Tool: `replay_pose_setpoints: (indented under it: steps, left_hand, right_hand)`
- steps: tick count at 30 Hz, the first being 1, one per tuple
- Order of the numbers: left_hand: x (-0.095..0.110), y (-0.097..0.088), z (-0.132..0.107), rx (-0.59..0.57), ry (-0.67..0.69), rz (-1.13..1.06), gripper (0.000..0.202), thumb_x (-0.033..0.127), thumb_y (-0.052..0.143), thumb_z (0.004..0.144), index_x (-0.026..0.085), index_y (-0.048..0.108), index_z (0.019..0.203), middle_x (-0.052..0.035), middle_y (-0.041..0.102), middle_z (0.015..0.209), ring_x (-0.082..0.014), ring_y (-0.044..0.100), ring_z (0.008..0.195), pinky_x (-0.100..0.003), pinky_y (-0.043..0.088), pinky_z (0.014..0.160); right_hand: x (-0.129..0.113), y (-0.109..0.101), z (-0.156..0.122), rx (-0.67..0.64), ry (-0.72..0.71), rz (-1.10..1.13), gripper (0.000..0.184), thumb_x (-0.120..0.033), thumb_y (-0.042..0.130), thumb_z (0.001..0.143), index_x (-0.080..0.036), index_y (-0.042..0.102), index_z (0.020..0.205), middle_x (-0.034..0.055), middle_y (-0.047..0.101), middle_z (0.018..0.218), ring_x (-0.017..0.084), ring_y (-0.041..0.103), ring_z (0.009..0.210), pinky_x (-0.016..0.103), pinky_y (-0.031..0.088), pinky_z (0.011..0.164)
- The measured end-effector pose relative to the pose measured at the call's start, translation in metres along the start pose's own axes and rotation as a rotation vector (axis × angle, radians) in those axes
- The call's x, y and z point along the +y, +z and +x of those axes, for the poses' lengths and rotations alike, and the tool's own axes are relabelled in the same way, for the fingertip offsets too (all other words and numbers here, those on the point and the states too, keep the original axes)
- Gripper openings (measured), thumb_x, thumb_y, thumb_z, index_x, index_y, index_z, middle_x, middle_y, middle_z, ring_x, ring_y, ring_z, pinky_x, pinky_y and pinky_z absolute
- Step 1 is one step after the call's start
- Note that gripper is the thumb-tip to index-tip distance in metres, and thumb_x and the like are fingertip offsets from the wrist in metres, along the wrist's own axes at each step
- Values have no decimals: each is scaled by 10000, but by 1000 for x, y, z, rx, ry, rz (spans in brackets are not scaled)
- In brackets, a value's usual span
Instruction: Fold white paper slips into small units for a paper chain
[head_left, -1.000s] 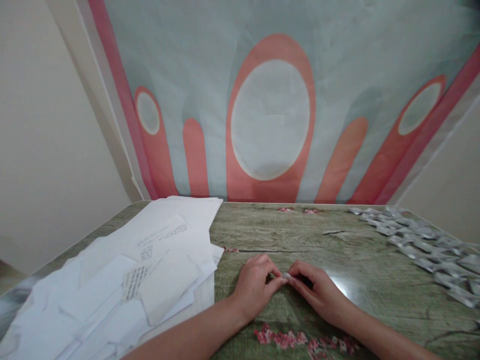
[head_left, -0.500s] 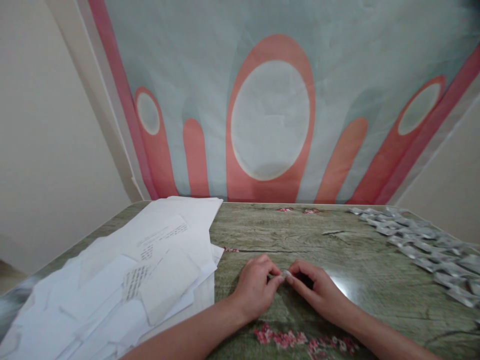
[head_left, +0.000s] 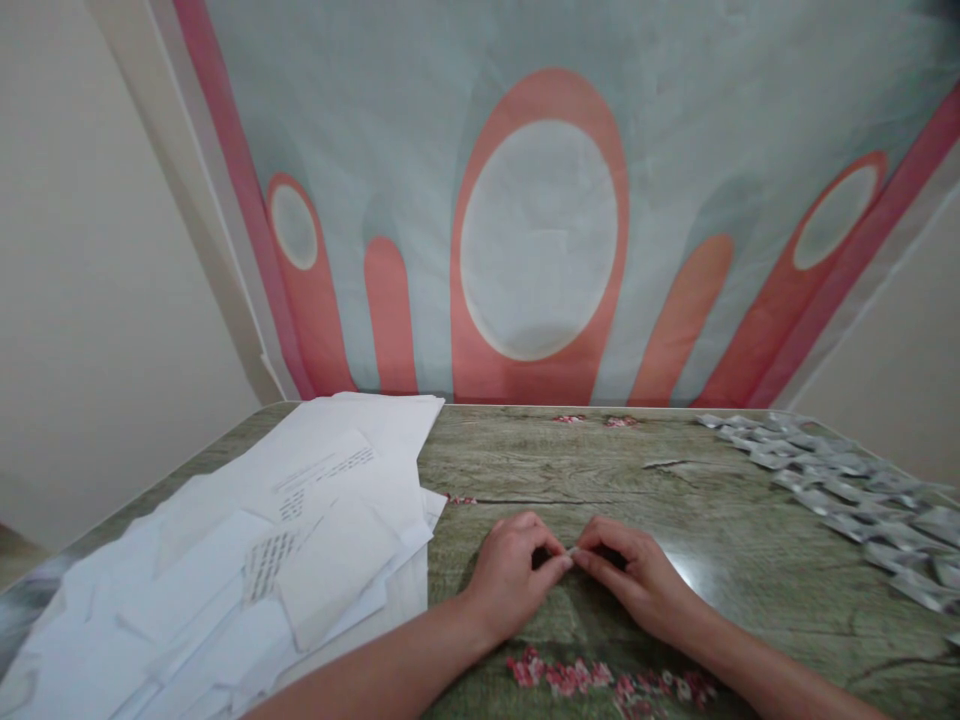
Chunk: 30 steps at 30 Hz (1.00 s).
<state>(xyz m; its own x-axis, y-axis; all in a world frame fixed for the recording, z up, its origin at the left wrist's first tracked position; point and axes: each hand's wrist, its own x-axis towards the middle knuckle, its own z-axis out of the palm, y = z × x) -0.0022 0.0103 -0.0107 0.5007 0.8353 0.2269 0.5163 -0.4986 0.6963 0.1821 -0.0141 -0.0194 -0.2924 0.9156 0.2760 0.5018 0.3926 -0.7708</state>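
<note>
My left hand [head_left: 521, 568] and my right hand [head_left: 634, 570] meet fingertip to fingertip above the wood-patterned tabletop [head_left: 525, 460]. Both are closed in a pinch on one small whitish piece, which looks like folded paper [head_left: 571, 553]. The fingertips cover most of it, so its full shape is hidden. Left of my left hand lies a spread heap of white paper sheets and scraps [head_left: 337, 560], some with printed text.
Along the table's right side lie rows of grey, silvery folded pieces [head_left: 847, 500], overlapping one another. Behind the table's far edge hangs a grey-green backdrop [head_left: 540, 230] with coral shapes. Printed pink flowers [head_left: 577, 675] mark the tabletop near my forearms.
My fingertips have drawn slightly closer together, and less of the small piece shows between them. The papers and the grey folded pieces stay where they were.
</note>
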Motion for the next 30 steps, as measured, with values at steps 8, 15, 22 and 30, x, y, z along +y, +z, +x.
replay_pose_setpoints:
  steps: [8, 15, 22, 30]
  left_hand:
    - [1, -1, 2, 58, -15, -54, 114, 213, 611, 802, 169, 591, 699, -8, 564, 771, -164, 525, 790, -256, 373, 710]
    - [2, -1, 2, 35, -14, -98, 102, 203, 611, 799, 167, 608, 704, -13, 560, 775, -165, 523, 786, -258, 379, 703]
    - [1, -2, 3, 36, 17, -140, 71, 174, 592, 802, 169, 609, 733, -19, 568, 807, -167, 531, 824, -268, 388, 758]
    - [3, -6, 2, 51, 4, 24, 83, 200, 617, 800, 178, 594, 724, -13, 565, 814, -176, 520, 837, -270, 380, 754]
  right_hand:
    - [5, 6, 0, 6, 62, 6, 185, -346, 483, 890, -194, 557, 814, 1, 554, 735, 149, 508, 684, 254, 397, 624]
    - [5, -1, 0, -16, 35, 0, 206, -321, 501, 876, -190, 562, 729, -10, 547, 685, 141, 506, 655, 245, 388, 607]
    - [6, -1, 1, -7, 59, -9, 229, -355, 517, 863, -195, 615, 732, -5, 584, 677, 154, 540, 655, 257, 408, 607]
    - [6, -2, 2, 80, 0, 8, 206, -332, 473, 890, -198, 621, 840, 35, 614, 794, 172, 561, 755, 286, 439, 692]
